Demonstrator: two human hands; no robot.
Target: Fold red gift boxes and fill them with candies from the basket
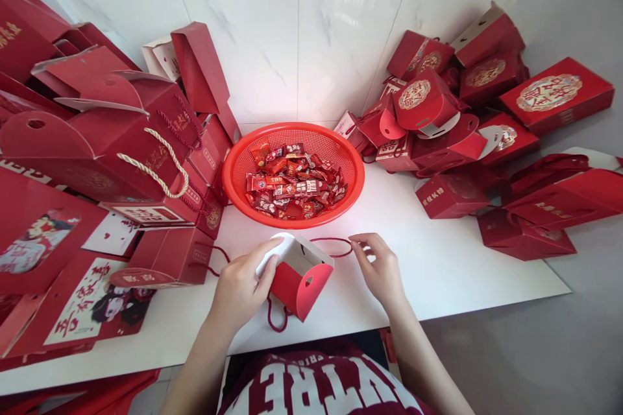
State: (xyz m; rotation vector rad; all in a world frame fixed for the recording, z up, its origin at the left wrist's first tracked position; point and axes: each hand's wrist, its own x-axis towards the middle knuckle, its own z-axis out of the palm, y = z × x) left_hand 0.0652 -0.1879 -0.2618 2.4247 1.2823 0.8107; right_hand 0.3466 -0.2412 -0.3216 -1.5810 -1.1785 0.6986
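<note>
Two-handed: pinching open red box (286, 286) at lower ctr by white flap (278, 250) w/ L grip (243, 282), pinching red cord (335, 255) w/ R grip (380, 270); if tugging too hard, risking twisting box or pulling cord loose.

Open red box (292, 285) in left hand (244, 284)

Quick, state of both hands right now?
Left hand: closed, holding the open red box by one side.
Right hand: fingers curled, tips at the cord; can't tell whether it's pinched.
</note>
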